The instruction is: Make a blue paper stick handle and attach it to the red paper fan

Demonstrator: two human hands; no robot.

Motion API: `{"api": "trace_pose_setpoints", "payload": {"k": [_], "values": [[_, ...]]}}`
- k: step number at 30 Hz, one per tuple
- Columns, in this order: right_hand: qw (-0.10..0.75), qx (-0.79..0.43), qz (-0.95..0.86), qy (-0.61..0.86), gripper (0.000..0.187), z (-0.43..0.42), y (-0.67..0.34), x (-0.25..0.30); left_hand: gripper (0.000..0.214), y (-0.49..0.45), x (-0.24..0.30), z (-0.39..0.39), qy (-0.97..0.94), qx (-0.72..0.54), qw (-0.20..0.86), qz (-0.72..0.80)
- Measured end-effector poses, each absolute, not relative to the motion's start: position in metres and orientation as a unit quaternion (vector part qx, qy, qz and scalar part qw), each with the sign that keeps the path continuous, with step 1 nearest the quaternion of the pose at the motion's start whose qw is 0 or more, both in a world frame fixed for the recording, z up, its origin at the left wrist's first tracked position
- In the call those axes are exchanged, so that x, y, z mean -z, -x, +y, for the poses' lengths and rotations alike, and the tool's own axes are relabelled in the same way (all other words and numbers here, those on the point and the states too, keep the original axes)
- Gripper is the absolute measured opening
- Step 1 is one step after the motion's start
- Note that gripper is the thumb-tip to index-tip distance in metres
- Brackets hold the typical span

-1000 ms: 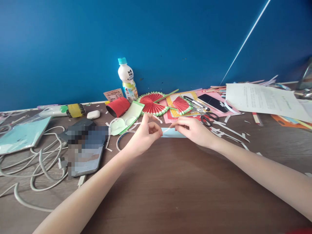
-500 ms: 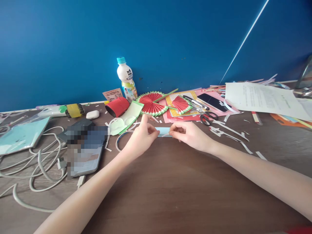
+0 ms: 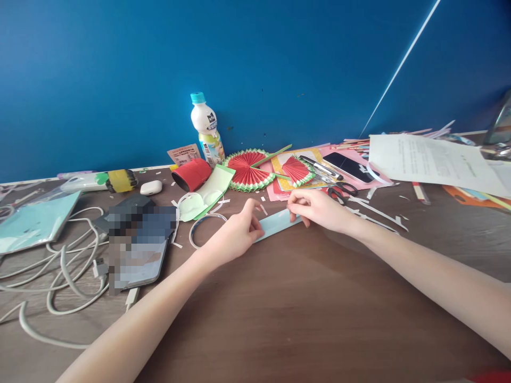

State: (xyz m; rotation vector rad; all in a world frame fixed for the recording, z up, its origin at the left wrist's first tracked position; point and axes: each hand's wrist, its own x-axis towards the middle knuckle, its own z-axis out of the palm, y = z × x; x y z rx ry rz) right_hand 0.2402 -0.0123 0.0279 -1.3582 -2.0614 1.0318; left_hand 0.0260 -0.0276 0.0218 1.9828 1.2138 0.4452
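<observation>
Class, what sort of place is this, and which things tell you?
Likely a craft table: it holds a pleated red-and-green fan, scissors and a light-blue strip.

Blue wall (image 3: pixel 120 69) (paler leftward), brown tabletop (image 3: pixel 287 319)

Bare forearms (image 3: pixel 163 308) converge forward, left hand (image 3: pixel 241 229) and right hand (image 3: pixel 313 210) slightly apart, fingers (image 3: pixel 294 206) curled.

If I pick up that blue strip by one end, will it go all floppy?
Probably a bit: the blue strip looks thin, like paper, so it may droop. It's likely very light, being so narrow. Pushed, it would probably slide rather than roll, because it looks flat.
</observation>
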Motion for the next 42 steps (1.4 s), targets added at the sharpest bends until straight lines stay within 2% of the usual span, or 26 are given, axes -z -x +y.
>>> {"api": "trace_pose_setpoints", "payload": {"k": [4,11,19,22,23,28,33,42], "values": [[0.201,-0.305,-0.812,0.456,0.011,-0.01,-0.246,-0.033,0.036,-0.028,-0.021,-0.031,-0.784,-0.178,0.373,0.463],[0.14,-0.347,-0.839,0.396,0.019,0.0,-0.253,-0.02,0.037,-0.031,-0.021,-0.033,-0.773,-0.177,0.367,0.486],[0.105,-0.402,-0.831,0.37,0.018,0.005,-0.271,-0.03,0.039,-0.024,-0.02,-0.027,-0.774,-0.173,0.391,0.468],[0.09,-0.398,-0.828,0.385,0.011,0.006,-0.273,-0.034,0.043,-0.027,-0.016,-0.03,-0.775,-0.172,0.408,0.452],[0.095,-0.393,-0.824,0.396,0.007,0.005,-0.27,-0.035,0.042,-0.029,-0.015,-0.031,-0.775,-0.175,0.407,0.451],[0.199,-0.403,-0.786,0.425,0.021,-0.01,-0.242,-0.033,0.04,-0.034,-0.014,-0.033,-0.764,-0.186,0.403,0.469],[0.196,-0.412,-0.774,0.439,0.016,-0.027,-0.222,-0.023,0.04,-0.032,-0.014,-0.03,-0.759,-0.189,0.421,0.46],[0.23,-0.329,-0.79,0.464,0.014,-0.03,-0.214,-0.013,0.036,-0.026,-0.021,-0.026,-0.761,-0.175,0.447,0.436]]}}
